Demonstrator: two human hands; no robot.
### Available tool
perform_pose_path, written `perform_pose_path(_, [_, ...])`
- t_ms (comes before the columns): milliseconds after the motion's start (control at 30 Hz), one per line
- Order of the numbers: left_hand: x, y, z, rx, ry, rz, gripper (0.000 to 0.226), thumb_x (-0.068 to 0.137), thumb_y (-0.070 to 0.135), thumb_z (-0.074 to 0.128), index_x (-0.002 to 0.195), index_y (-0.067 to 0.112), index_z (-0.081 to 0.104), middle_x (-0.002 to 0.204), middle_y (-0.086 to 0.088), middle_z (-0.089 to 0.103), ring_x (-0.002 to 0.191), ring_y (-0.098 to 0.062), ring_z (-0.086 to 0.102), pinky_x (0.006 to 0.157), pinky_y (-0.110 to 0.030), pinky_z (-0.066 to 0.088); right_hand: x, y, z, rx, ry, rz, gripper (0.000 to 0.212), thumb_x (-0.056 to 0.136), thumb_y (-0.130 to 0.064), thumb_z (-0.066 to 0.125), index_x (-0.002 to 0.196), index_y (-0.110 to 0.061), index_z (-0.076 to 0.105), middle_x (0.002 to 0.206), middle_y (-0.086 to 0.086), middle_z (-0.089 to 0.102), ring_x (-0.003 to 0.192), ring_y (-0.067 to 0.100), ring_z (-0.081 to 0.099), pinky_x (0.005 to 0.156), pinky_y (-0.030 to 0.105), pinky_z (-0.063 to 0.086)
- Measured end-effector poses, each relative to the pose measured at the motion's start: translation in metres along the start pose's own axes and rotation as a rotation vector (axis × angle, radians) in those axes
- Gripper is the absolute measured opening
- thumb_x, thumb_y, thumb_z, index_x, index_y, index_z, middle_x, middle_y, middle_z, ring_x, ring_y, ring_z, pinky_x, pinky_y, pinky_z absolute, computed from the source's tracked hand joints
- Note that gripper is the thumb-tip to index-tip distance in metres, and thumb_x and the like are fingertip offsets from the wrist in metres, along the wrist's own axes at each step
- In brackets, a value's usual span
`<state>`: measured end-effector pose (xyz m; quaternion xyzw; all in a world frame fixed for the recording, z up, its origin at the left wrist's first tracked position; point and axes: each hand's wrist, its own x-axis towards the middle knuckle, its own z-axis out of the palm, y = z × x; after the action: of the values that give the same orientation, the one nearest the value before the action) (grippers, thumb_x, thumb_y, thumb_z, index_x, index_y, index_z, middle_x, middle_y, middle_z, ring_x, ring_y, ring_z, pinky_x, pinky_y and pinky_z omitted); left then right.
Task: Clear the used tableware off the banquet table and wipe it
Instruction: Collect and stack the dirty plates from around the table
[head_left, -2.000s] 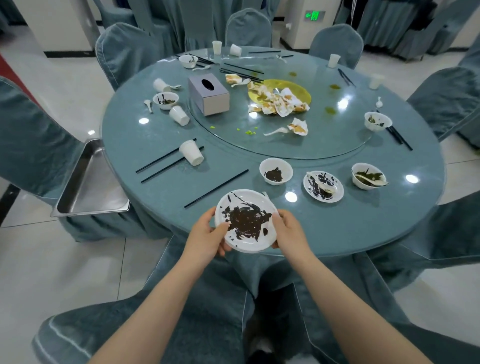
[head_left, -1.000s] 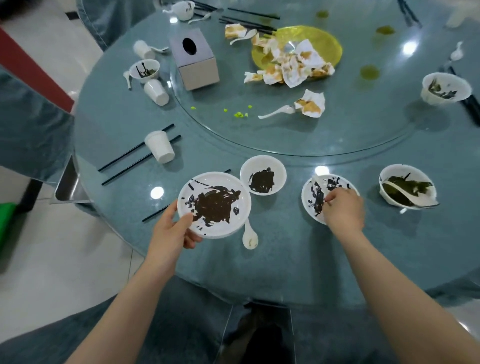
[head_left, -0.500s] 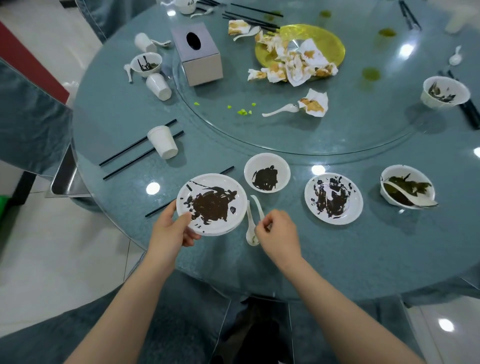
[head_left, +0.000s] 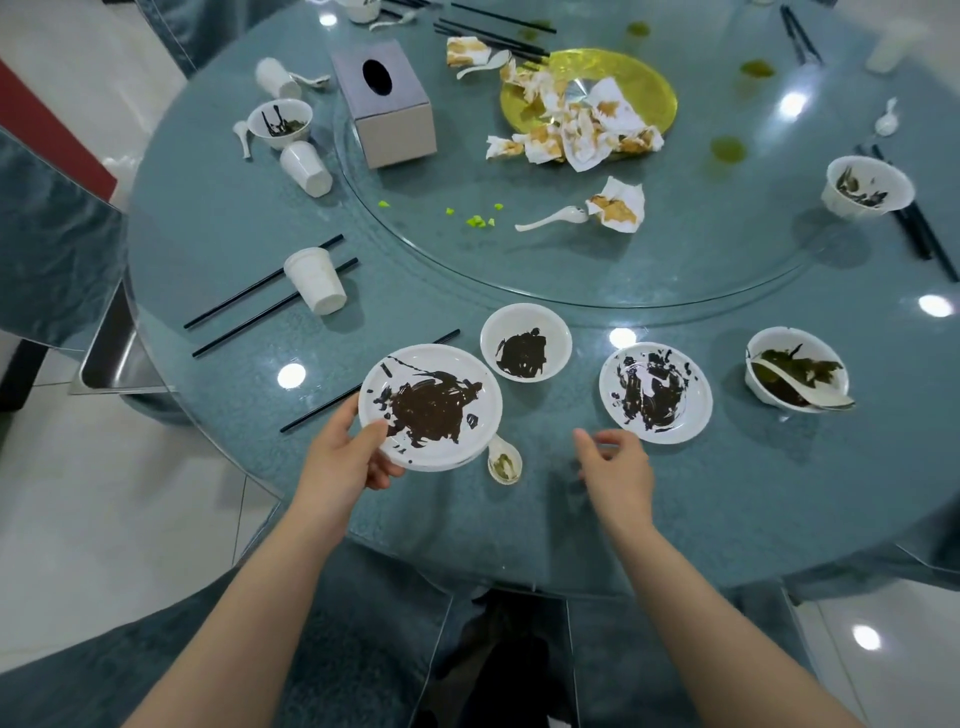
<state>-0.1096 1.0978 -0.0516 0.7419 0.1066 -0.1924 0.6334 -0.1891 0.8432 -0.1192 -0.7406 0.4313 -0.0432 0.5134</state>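
My left hand (head_left: 343, 457) grips the near-left rim of a white plate (head_left: 431, 405) smeared with dark sauce, held at the table's near edge. A white spoon (head_left: 503, 460) pokes out from under that plate's right side. My right hand (head_left: 615, 467) hovers empty, fingers loosely curled, just below a second stained plate (head_left: 655, 392). A small bowl with dark sauce (head_left: 525, 343) stands between the two plates. Farther right is a bowl holding greens and a spoon (head_left: 797, 370).
The round teal table (head_left: 727, 493) carries a glass turntable (head_left: 675, 249) with a tissue box (head_left: 383, 104), a yellow plate (head_left: 644, 83) and soiled napkins. Tipped paper cups (head_left: 314, 280), black chopsticks (head_left: 270, 296) and more bowls lie around. A steel tray (head_left: 111, 358) sits at the left.
My right hand has let go of the spoons and drawn back to the right, empty. The spoon now lies tucked under the plate my left hand holds.
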Motion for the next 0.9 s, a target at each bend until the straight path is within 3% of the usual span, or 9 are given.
perform_pose_path(67, [0.001,0.003,0.008,-0.004,-0.024,0.008,0.037,0.095,0.008,0.046,0.127,0.023,0.055,0.057,-0.005,0.065,0.045,-0.012,0.055,0.041,-0.021,0.042,0.008,0.008,-0.016,0.105,0.052,0.108,0.036,0.086,-0.038,0.064,0.105,-0.009,0.055,0.078,0.006,0.07,0.062,0.017,0.066,0.057,0.032,0.052])
perform_pose_path(133, [0.003,0.005,0.014,-0.003,-0.043,0.014,0.037,0.095,0.008,0.046,0.128,0.023,0.054,0.057,-0.005,0.064,0.045,-0.012,0.054,0.041,-0.021,0.042,0.02,0.01,-0.027,0.243,0.102,0.199,0.04,0.086,-0.033,0.064,0.105,0.001,0.056,0.074,0.01,0.071,0.051,0.015,0.063,0.044,0.023,0.047])
perform_pose_path(267, [0.001,0.008,0.024,0.014,-0.075,0.037,0.034,0.095,0.009,0.046,0.125,0.023,0.056,0.056,-0.005,0.063,0.043,-0.011,0.052,0.04,-0.019,0.041,0.049,0.003,-0.045,0.569,0.254,0.377,0.04,0.087,-0.022,0.066,0.112,0.003,0.048,0.081,0.019,0.068,0.048,0.021,0.061,0.038,0.021,0.046])
perform_pose_path(467, [-0.001,0.01,0.026,0.024,-0.058,0.035,0.033,0.096,0.012,0.047,0.126,0.023,0.055,0.057,-0.006,0.064,0.044,-0.012,0.052,0.04,-0.019,0.042,0.071,0.005,-0.059,0.545,0.259,0.487,0.035,0.087,-0.005,0.057,0.12,0.002,0.048,0.068,0.011,0.065,0.033,0.013,0.055,0.031,0.014,0.035])
perform_pose_path(600, [-0.008,0.014,0.027,0.014,-0.05,0.048,0.034,0.096,0.013,0.047,0.126,0.026,0.055,0.06,-0.006,0.065,0.048,-0.013,0.054,0.041,-0.02,0.043,0.074,0.003,-0.071,0.565,0.24,0.515,0.014,0.087,-0.008,0.052,0.094,0.002,0.06,0.072,0.01,0.068,0.039,0.015,0.059,0.035,0.017,0.039])
perform_pose_path(667, [-0.012,0.016,0.026,0.019,-0.046,0.058,0.033,0.096,0.013,0.047,0.124,0.028,0.056,0.059,-0.006,0.065,0.047,-0.012,0.054,0.041,-0.02,0.043,0.075,-0.001,-0.075,0.63,0.238,0.527,0.018,0.089,-0.018,0.055,0.078,-0.004,0.054,0.076,0.013,0.069,0.048,0.02,0.063,0.036,0.019,0.042])
perform_pose_path(767, [-0.016,0.021,0.022,0.023,-0.044,0.056,0.035,0.095,0.013,0.047,0.126,0.028,0.054,0.056,-0.008,0.063,0.044,-0.012,0.053,0.04,-0.02,0.042,0.078,-0.01,-0.077,0.635,0.213,0.521,0.032,0.09,-0.03,0.061,0.075,-0.005,0.05,0.07,0.013,0.067,0.054,0.025,0.066,0.044,0.025,0.051])
perform_pose_path(833, [-0.018,0.023,0.017,0.03,-0.039,0.072,0.035,0.095,0.012,0.047,0.126,0.026,0.055,0.054,-0.008,0.062,0.042,-0.012,0.052,0.039,-0.019,0.041,0.083,-0.014,-0.078,0.615,0.209,0.53,0.028,0.09,-0.022,0.062,0.079,0.002,0.051,0.068,0.014,0.065,0.057,0.026,0.066,0.063,0.036,0.059])
perform_pose_path(900, [-0.019,0.022,0.011,0.031,-0.026,0.095,0.032,0.095,0.013,0.047,0.122,0.024,0.057,0.055,-0.007,0.063,0.043,-0.012,0.052,0.04,-0.019,0.041,0.085,-0.016,-0.076,0.623,0.201,0.532,0.012,0.089,-0.008,0.059,0.086,0.002,0.054,0.075,0.016,0.067,0.057,0.026,0.065,0.075,0.042,0.059])
